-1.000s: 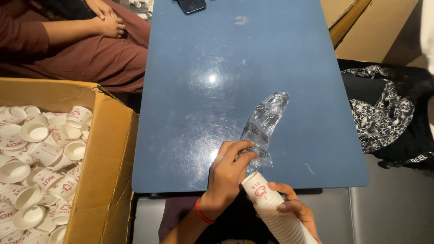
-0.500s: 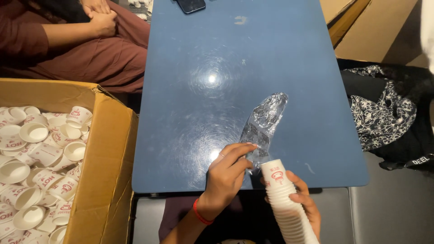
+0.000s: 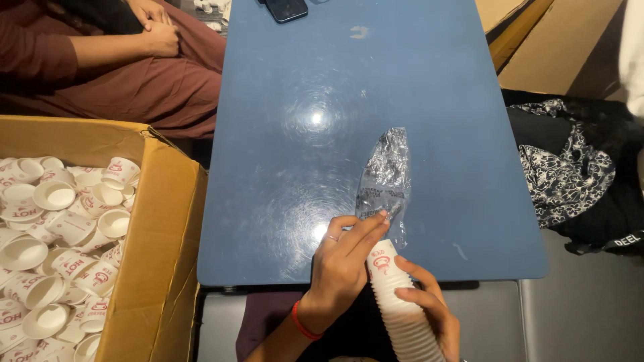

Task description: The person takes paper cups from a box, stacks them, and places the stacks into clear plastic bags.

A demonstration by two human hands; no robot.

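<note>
My right hand (image 3: pixel 421 300) grips a long stack of white paper cups with red print (image 3: pixel 397 299) at the near edge of the blue table (image 3: pixel 308 114). The top of the stack points toward the mouth of a clear plastic bag (image 3: pixel 386 177) that lies flat on the table. My left hand (image 3: pixel 342 260), with a ring and a red wristband, pinches the near edge of that bag with its fingertips, right beside the top cup.
An open cardboard box (image 3: pixel 168 268) full of several loose paper cups stands to the left. A seated person in dark red clothes (image 3: pixel 107 74) is at the far left. A phone (image 3: pixel 286 9) lies at the table's far edge. Black patterned fabric (image 3: pixel 570 167) lies to the right.
The cup stack has shifted from lying slanted under my left hand to more upright, its top moving up beside the bag's mouth. My left hand's fingers have stretched forward onto the bag's edge.
</note>
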